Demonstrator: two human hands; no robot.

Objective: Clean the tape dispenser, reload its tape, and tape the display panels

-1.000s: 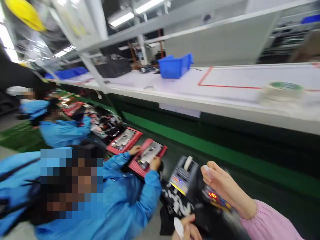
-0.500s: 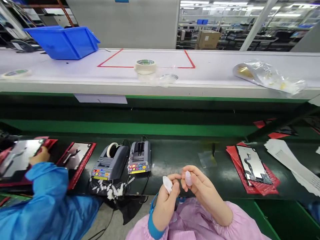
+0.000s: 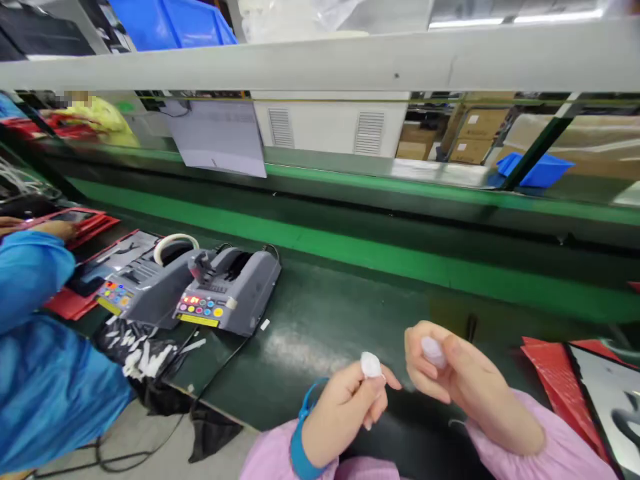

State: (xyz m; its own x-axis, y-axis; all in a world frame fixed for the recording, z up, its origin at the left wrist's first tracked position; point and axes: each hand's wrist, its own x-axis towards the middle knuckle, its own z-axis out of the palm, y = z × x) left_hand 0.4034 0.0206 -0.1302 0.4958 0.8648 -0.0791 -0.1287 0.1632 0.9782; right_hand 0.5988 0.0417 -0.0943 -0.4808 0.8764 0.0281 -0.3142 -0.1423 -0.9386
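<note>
My left hand (image 3: 353, 403), with a blue wrist strap (image 3: 305, 433) on it, has its fingers curled. A small white piece like a finger cot (image 3: 371, 365) is at the thumb and index finger. Just to the right is my right hand (image 3: 460, 373), curled and apart from the left. Its thumb and fingers close around a pale, translucent piece (image 3: 433, 352), also like a finger cot. Whether either piece is worn on a fingertip or pinched I cannot tell. Both hands are above the front of the dark green bench (image 3: 320, 333).
Two grey tape dispensers (image 3: 230, 293) stand left, beside white tape scraps (image 3: 147, 360) on black plastic. At the right lies a panel (image 3: 610, 393) on red bubble wrap (image 3: 555, 367). A co-worker's blue sleeve (image 3: 35, 273) is far left. A white shelf (image 3: 350, 63) crosses overhead.
The view has dipped and turned, bringing the dispensers nearer and the shelf higher. My hands, closer together before, have drawn apart. The small pale pieces are still at my fingers.
</note>
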